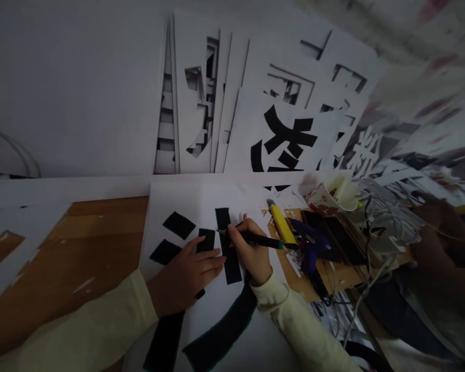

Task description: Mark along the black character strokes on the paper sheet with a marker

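My right hand (pixel 250 253) is closed around a black marker pen (pixel 262 239) with a green end. Its tip points left, at the edge of a black strip on the white sheet (pixel 213 305). My left hand (pixel 188 274) lies flat with its fingers somewhat spread, pressing on the sheet beside a short black block (pixel 205 239). More black shapes, straight and curved, lie around both hands, among them a long curved stroke (pixel 220 333) and a tilted block (pixel 179 225). My left palm and fingers hide part of the shapes beneath.
To the right lie a yellow utility knife (pixel 282 223), a blue glue gun (pixel 310 248) with cables, and a paper cup (pixel 329 196). White boards with cut-out characters (pixel 201 103) lean behind. At the right edge is another person's arm (pixel 436 243), dark and blurred.
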`<control>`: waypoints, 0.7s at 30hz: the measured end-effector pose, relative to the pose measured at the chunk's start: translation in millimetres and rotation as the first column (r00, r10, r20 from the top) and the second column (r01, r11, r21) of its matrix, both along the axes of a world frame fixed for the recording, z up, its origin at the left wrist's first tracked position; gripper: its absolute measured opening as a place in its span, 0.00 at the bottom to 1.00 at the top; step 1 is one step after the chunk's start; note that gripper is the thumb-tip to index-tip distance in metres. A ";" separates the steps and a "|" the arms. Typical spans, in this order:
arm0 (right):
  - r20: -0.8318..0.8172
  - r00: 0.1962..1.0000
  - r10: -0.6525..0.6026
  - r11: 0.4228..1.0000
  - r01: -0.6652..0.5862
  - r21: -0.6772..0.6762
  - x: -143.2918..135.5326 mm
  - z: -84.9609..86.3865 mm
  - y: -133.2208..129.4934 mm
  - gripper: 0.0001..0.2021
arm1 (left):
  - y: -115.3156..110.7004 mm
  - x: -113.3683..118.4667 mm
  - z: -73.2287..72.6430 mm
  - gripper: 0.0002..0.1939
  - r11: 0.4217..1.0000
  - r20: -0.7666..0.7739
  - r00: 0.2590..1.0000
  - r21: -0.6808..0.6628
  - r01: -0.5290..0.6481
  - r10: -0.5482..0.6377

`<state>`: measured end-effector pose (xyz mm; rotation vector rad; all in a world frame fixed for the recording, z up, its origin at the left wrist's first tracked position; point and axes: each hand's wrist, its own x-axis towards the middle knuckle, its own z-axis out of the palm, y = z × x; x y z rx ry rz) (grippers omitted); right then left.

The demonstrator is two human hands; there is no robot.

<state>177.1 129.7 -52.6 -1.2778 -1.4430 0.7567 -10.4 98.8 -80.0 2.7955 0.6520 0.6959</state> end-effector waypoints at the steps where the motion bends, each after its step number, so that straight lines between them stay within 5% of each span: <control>1: 0.025 1.000 0.006 1.000 -0.007 0.013 0.7 -2.0 0.8 0.14 | 0.2 -0.2 0.9 0.27 1.000 -0.014 1.000 -0.010 0.004 -0.005; 21: 0.191 0.981 0.028 0.999 -0.032 0.021 5.2 -3.4 2.7 0.13 | 1.0 0.6 3.7 0.25 1.000 0.018 1.000 -0.023 -0.010 0.010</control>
